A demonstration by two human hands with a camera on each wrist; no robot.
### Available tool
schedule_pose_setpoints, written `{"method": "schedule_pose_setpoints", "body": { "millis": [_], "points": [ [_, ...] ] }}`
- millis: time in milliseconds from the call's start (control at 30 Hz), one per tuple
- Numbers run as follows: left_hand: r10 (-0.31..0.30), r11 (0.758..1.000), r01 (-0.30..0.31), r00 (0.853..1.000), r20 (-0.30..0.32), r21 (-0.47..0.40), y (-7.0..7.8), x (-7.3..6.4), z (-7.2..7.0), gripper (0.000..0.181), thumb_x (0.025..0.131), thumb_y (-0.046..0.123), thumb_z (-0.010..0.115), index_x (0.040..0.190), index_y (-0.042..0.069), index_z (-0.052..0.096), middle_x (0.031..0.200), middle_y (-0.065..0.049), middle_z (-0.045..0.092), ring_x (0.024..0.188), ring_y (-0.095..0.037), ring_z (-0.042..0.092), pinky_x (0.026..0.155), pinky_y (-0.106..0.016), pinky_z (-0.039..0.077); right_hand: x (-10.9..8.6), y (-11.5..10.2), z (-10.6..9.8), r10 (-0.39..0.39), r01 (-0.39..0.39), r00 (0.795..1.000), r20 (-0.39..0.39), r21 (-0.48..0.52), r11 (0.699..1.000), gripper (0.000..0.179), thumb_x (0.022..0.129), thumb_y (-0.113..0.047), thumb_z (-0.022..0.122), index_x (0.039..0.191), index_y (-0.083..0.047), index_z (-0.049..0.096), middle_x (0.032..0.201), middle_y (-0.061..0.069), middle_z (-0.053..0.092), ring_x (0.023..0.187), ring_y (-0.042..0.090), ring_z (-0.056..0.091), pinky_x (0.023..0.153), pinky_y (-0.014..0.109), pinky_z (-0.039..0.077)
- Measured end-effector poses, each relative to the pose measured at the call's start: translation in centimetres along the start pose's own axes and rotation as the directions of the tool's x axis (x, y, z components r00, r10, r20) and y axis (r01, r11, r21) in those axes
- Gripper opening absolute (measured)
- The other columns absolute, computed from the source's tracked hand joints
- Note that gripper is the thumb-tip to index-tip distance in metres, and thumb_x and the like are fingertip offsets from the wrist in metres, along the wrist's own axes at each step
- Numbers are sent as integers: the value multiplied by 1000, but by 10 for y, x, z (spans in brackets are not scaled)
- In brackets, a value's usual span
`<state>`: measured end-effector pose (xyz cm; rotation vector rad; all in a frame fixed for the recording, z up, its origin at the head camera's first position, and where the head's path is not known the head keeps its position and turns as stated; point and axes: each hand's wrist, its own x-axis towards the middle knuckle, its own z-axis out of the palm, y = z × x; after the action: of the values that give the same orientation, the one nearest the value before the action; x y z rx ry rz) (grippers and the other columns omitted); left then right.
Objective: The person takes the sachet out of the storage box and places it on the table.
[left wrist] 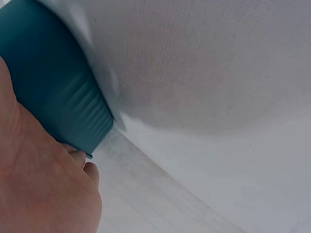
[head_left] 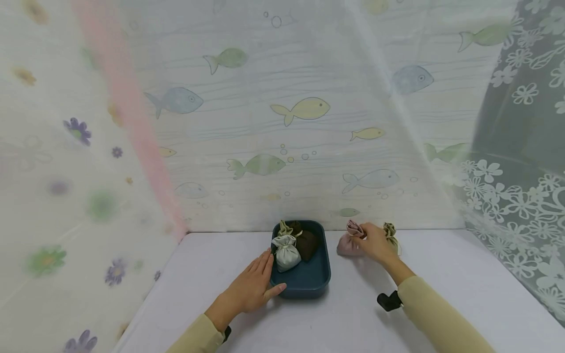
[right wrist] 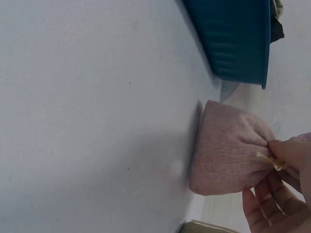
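With thumb and fingers, my right hand (head_left: 376, 242) pinches the gathered neck of a pink drawstring pouch (head_left: 348, 246). In the right wrist view the pink pouch (right wrist: 231, 153) has its base at the white tabletop, with a pale cord tied below the neck. My left hand (head_left: 252, 284) lies along the left side of a dark blue tub (head_left: 326, 274), fingers extended and touching it, thumb at the near wall. Inside the tub sit a pale grey-green pouch (head_left: 288, 256), a dark brown pouch (head_left: 308, 245) and an olive-green pouch (head_left: 284, 228) behind, partly hidden.
An olive-green pouch (head_left: 390, 235) stands just right of my right hand, partly covered by it. The white table (head_left: 220, 250) ends at a fish-print curtain (head_left: 256, 196). Sheer floral curtains hang at both sides.
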<state>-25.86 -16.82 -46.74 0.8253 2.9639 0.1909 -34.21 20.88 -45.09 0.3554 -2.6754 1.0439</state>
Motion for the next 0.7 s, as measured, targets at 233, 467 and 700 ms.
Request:
{"method": "schedule_pose_setpoints", "body": {
  "millis": [233, 467, 700],
  "points": [
    [-6, 1000, 6, 1000, 4, 1, 0, 0, -1, 100, 101, 76, 21, 163, -1, 11, 171, -17, 2, 158, -29, 5, 126, -47, 16, 2, 5, 7, 11, -11, 1000, 14, 13, 1000, 14, 93, -10, 72, 92, 1, 63, 92, 14, 62, 83, 26, 56, 70, 35, 46],
    [-11, 1000, 11, 1000, 5, -3, 1, 1, -1, 100, 100, 76, 21, 163, -1, 11, 171, -17, 1, 158, -28, 5, 126, -47, 16, -1, 7, 3, -33, 33, 999, -7, 23, 999, 17, 91, -9, 75, 95, 5, 67, 93, 16, 65, 86, 30, 61, 73, 38, 49],
    [-7, 1000, 7, 1000, 6, -1, 0, 0, -1, 101, 101, 76, 21, 163, -3, 11, 171, -18, 2, 158, -31, 6, 126, -48, 17, -10, 7, -5, -54, 54, 999, 3, 20, 998, 29, 90, -10, 75, 108, 11, 68, 101, 22, 68, 91, 38, 65, 76, 47, 55]
  ]
}}
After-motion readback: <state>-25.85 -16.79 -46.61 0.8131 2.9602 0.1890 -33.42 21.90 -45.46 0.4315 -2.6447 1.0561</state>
